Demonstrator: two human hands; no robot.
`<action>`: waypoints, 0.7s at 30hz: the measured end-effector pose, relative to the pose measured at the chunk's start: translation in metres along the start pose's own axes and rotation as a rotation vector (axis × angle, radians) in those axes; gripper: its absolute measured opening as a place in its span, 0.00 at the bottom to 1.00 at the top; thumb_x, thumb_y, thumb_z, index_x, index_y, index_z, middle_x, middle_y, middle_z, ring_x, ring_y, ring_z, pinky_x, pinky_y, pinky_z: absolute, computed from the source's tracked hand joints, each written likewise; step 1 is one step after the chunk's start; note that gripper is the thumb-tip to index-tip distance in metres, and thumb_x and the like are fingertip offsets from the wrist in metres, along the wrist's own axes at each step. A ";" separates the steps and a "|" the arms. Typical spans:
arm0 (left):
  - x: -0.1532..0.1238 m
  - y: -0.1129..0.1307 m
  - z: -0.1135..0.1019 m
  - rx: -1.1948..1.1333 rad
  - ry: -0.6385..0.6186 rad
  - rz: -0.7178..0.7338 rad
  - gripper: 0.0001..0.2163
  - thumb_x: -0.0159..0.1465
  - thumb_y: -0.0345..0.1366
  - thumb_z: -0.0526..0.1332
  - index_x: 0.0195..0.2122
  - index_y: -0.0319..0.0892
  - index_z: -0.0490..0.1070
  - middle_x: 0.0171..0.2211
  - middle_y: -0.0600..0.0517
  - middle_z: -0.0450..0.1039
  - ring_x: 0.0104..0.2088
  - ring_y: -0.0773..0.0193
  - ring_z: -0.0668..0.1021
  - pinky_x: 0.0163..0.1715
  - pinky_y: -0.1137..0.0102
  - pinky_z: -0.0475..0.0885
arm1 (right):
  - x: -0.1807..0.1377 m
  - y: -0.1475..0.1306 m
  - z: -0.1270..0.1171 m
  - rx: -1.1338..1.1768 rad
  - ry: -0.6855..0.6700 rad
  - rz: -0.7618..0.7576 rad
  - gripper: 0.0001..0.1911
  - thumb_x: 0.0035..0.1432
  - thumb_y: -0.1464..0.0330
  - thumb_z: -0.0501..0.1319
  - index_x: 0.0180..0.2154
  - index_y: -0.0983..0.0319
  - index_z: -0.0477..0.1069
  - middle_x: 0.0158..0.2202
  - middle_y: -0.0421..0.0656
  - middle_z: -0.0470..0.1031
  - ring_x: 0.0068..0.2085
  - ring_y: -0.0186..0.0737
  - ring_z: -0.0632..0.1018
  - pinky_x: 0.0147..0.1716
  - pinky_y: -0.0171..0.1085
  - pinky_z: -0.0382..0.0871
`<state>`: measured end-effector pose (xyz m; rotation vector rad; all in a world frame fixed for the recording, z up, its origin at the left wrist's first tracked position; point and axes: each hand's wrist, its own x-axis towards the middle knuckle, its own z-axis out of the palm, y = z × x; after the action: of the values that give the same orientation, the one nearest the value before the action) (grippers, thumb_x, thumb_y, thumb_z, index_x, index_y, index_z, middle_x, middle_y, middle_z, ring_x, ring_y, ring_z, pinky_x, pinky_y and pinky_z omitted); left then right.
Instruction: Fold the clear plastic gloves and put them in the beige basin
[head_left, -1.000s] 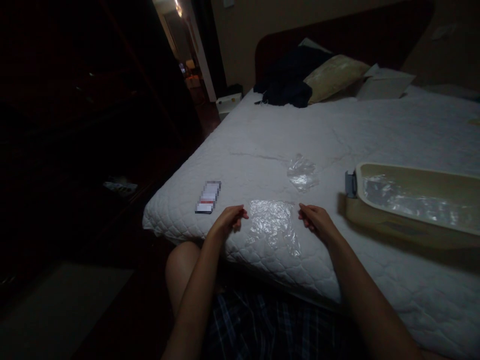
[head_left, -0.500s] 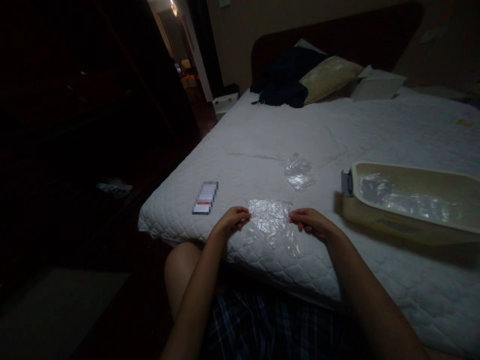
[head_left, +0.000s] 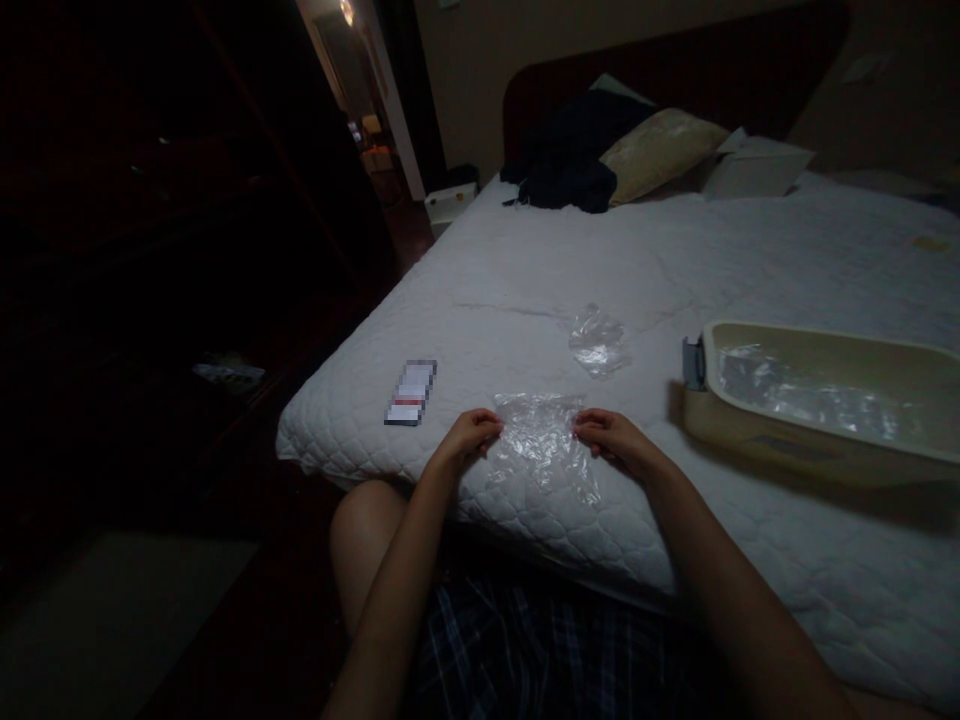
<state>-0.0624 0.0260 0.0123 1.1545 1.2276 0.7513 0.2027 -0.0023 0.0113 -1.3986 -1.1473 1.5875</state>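
Observation:
A crinkled clear plastic bag [head_left: 541, 440] lies spread near the front edge of the white quilted bed [head_left: 517, 260]. My left hand [head_left: 474, 434] pinches its left side between thumb and fingers. On the opposite side my right hand [head_left: 606, 436] grips the bag in the same way, fingers closed. Just beyond lies a second crumpled clear plastic bag [head_left: 598, 342], which neither hand touches. To the right of my right hand stands a beige plastic bin [head_left: 795, 455] with a grey latch, and shiny clear plastic lies inside it.
A phone [head_left: 411, 393], its screen blurred, rests on the bed left of my hands. Dark clothing [head_left: 574, 150], a beige pillow [head_left: 664, 153] and a white box-like thing [head_left: 759, 168] are near the headboard. The bed's left edge drops to a dark floor.
Both hands still hold the bag's sides. My right hand has shifted slightly left, and the hands are a little closer together. The other things stay in place.

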 end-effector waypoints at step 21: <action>-0.005 -0.003 0.007 -0.126 0.062 0.131 0.09 0.46 0.34 0.64 0.28 0.38 0.68 0.19 0.59 0.64 0.14 0.77 0.63 0.12 0.79 0.56 | 0.003 0.002 0.005 0.006 0.114 -0.186 0.13 0.43 0.62 0.64 0.31 0.63 0.70 0.18 0.36 0.67 0.17 0.27 0.65 0.12 0.27 0.52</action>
<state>-0.0572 0.0187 0.0103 1.1229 1.1466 0.9556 0.1977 -0.0013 0.0088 -1.3204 -1.1678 1.3635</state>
